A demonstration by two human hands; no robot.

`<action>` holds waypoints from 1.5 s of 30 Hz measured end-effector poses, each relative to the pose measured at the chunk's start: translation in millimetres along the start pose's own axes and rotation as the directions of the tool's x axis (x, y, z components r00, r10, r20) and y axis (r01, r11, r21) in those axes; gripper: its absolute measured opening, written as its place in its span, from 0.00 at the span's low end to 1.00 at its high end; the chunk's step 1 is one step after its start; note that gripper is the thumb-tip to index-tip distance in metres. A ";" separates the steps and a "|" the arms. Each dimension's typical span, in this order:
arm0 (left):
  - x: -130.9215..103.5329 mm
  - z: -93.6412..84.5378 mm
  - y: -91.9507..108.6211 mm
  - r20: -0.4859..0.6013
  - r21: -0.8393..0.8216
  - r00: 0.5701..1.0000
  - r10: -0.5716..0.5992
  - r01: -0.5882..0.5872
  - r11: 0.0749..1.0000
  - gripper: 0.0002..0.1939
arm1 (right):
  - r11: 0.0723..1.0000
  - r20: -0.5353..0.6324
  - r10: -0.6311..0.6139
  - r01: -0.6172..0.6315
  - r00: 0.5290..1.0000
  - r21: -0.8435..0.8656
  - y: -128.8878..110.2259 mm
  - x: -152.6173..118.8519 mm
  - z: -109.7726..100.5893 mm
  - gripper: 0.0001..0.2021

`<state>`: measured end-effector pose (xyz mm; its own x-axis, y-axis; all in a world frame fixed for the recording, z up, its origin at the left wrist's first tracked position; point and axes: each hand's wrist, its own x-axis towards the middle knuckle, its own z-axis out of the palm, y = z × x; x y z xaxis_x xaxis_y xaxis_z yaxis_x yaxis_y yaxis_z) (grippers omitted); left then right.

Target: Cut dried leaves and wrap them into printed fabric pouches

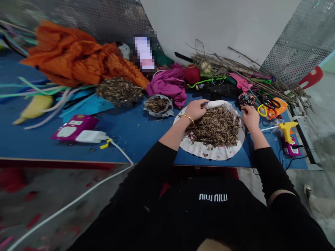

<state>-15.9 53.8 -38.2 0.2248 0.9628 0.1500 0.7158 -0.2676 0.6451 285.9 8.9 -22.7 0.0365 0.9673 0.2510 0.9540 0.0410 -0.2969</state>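
Note:
A round white sheet (209,152) with a wavy rim lies on the blue table, bearing a broad heap of brown dried plant bits (218,127). My left hand (195,111), with a gold bangle at the wrist, is at the sheet's upper left, its fingertips closed on the rim beside a rolled white part (217,104). My right hand (250,118) is at the sheet's right edge, just below a dark speckled ball (246,99). Its fingers are pinched together; what they hold, if anything, is too small to tell.
On the blue table (125,132) are a purple power strip (75,127) with a white cable, a foil bowl (158,105) of brown bits, orange cloth (70,52), scissors (270,104) and a yellow glue gun (287,130). Twigs (277,85) lie along the back right.

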 end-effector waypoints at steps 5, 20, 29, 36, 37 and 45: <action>-9.0 4.8 -6.7 -0.033 0.000 0.997 0.067 -0.067 0.998 0.16 | 0.988 0.186 0.033 -0.004 0.982 -0.155 -14.7 36.5 6.5 0.19; -21.4 4.9 7.4 0.013 -0.143 0.983 0.184 -0.181 0.973 0.10 | 0.982 0.231 -0.066 0.104 0.971 -0.158 -26.6 51.5 29.9 0.17; -21.6 2.7 15.4 -0.013 -0.105 0.981 0.196 -0.196 0.975 0.10 | 0.996 0.125 -0.048 0.058 0.991 -0.072 -16.9 56.9 8.4 0.13; -15.9 2.6 14.5 -0.088 -0.273 0.996 0.025 -0.048 0.961 0.12 | 0.865 -0.089 -0.316 0.325 0.945 0.383 -28.2 26.1 -17.4 0.12; -15.7 2.9 13.8 -0.107 -0.295 0.994 0.015 -0.046 0.954 0.12 | 0.877 -0.056 -0.320 0.318 0.946 0.361 -29.5 22.8 -15.5 0.13; -7.8 5.0 18.1 -0.187 -0.326 0.982 0.001 -0.063 0.943 0.10 | 0.975 0.145 0.078 -0.106 0.986 0.195 -12.6 30.3 16.7 0.09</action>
<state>-1.4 41.3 -31.4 0.0973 0.9526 0.2881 0.4455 -0.3005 0.8433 270.1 41.9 -26.8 0.0673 0.9935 0.0913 0.8683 -0.0133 -0.4958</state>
